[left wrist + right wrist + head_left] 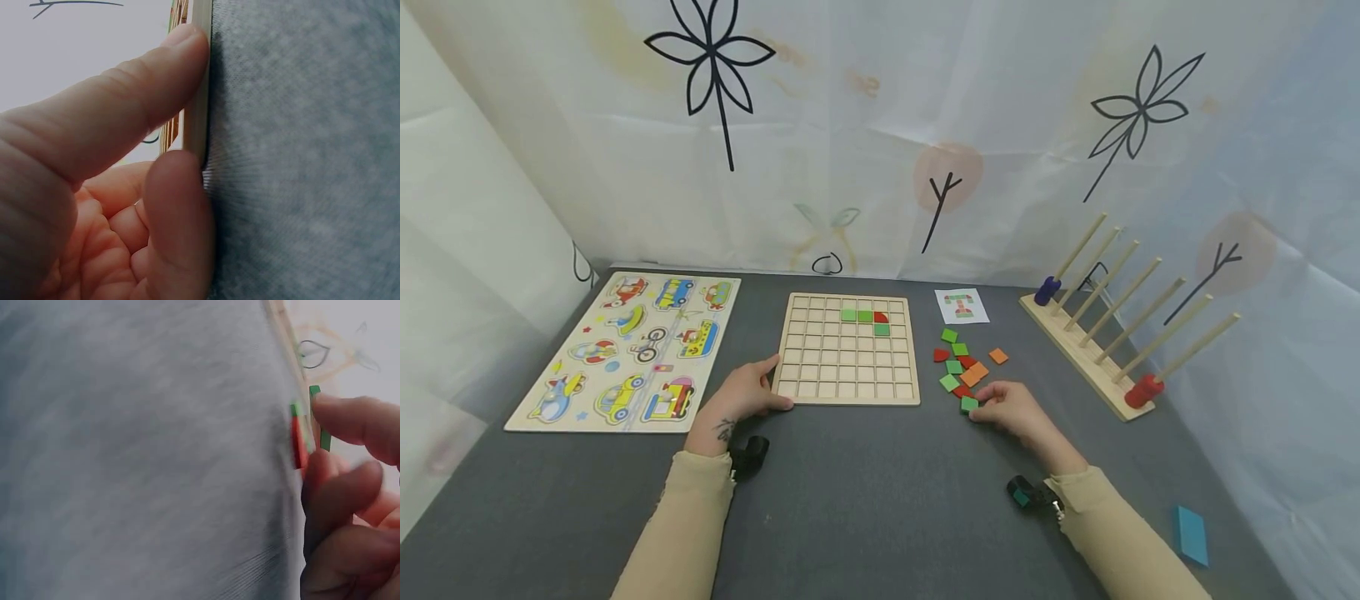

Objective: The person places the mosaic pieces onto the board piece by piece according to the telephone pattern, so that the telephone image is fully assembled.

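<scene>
A wooden grid board (846, 358) lies on the dark table, with several green tiles (865, 317) and one red piece (881, 317) set in its upper cells. My left hand (743, 392) grips the board's near left corner, thumb on the front edge and a finger along the left side. In the left wrist view the thumb (144, 87) presses the board's pale edge (199, 94). Between thumb and fingertip, my right hand (1017, 410) pinches a green square tile (969, 405). That tile shows edge-on in the right wrist view, beside a red piece (298, 442).
Loose green, red and orange tiles (974, 373) lie right of the board, below a small pattern card (961, 306). A picture puzzle (625, 354) lies at left. A peg rack (1086, 354) stands at right, and a blue block (1191, 536) lies near right.
</scene>
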`<state>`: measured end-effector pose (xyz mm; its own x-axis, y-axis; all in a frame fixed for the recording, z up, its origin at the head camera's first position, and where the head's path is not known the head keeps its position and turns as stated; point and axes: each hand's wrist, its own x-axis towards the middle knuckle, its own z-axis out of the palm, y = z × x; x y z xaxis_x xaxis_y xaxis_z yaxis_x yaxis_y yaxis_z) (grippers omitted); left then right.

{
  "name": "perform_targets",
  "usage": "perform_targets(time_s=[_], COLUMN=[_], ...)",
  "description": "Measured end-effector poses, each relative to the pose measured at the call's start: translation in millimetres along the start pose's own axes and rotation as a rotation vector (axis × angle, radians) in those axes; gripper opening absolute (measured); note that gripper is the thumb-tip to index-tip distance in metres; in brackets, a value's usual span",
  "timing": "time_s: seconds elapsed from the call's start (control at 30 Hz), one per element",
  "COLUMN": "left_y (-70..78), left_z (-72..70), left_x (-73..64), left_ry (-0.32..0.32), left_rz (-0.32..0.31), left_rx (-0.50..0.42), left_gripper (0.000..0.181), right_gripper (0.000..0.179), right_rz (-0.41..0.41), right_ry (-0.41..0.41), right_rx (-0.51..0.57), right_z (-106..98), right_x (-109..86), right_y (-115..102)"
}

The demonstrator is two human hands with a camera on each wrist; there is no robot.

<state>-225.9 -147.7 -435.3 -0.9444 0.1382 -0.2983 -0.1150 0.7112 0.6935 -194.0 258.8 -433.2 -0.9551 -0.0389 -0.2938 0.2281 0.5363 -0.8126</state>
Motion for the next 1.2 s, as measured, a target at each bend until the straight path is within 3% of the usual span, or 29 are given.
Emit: perform_targets(time_s=[0.17, 0.37, 0.57, 0.7, 0.93, 1.2], left_y=[0.7, -1.4, -2.9, -2.8, -2.4, -1.3], left_z=[0.0, 0.2, 1.1, 0.8, 1.2, 1.0], left_x=[-0.7, -0.1, 0.7, 1.5, 3.0, 2.2], left_ry=[0.003, 0.007, 0.009, 0.007, 0.006, 0.002], left_rz=[-0.001, 0.005, 0.002, 0.000, 0.002, -0.012], left_rx=[0.000, 0.000, -0.006, -0.006, 0.005, -0.011], left_gripper=[0.092, 0.092, 0.091, 0.092, 0.092, 0.092], right_gripper=[0.033, 0.029, 0.030, 0.036, 0.040, 0.033], right_rz=[-0.043, -0.173, -0.281, -0.294, -0.284, -0.318], right_ry=[-0.023, -0.059, -0.069, -0.059, -0.055, -0.005], right_rx=[0.100, 0.272, 0.336, 0.374, 0.395, 0.315], right_z=[3, 25, 51, 66, 86, 105], right_x=[5.0, 23.0, 47.5, 66.5, 94.1, 118.2], right_y=[-15, -43, -71, -86, -105, -123])
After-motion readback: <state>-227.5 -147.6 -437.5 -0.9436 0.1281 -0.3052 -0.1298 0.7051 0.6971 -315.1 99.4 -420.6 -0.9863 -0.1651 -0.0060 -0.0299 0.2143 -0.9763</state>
